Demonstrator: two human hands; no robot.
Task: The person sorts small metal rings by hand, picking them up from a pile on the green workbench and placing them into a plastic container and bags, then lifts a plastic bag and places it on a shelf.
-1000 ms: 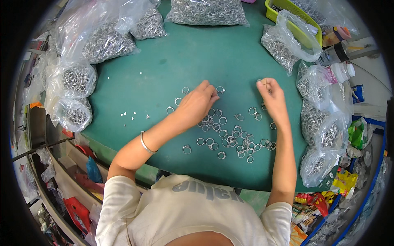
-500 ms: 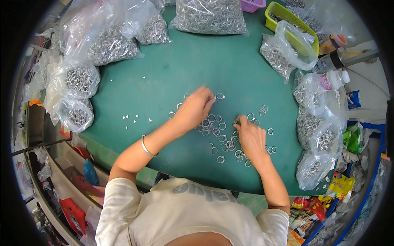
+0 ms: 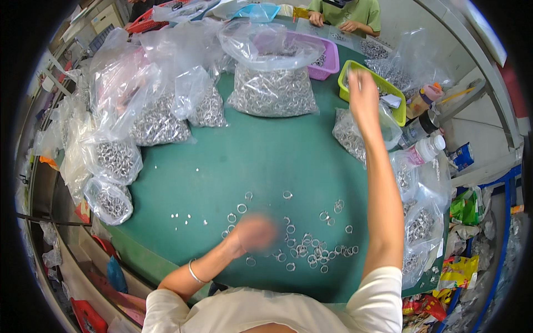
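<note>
The fingers of the right hand (image 3: 363, 91) are bent in with the tips close together; I cannot tell if they hold a thing. This hand is up over the green basket (image 3: 401, 114), and I cannot tell if it touches it. The right arm is stretched out far and nearly straight. The left hand (image 3: 255, 232) is a blur, so I cannot tell if its fingers are open or closed. The left arm is bent and slants in low, with a bangle (image 3: 191, 272) on the wrist.

Loose silver rings (image 3: 317, 258) lie on the green worktop (image 3: 277, 150), mostly to the right of the left hand, with a few just past it on the left. Further left are tiny white bits (image 3: 205, 222).

A wide bare patch of worktop sits in the middle, past the loose rings. Around it are ring-filled bags: left bags (image 3: 114, 161) down one side, a big bag (image 3: 272, 91) at the far end, and right bags (image 3: 419, 227) down the other. The purple basket (image 3: 331, 58) is behind the big bag. The worktop's near edge runs close to the white shirt (image 3: 255, 308). Past the far end sits a co-worker (image 3: 367, 16) in green.
</note>
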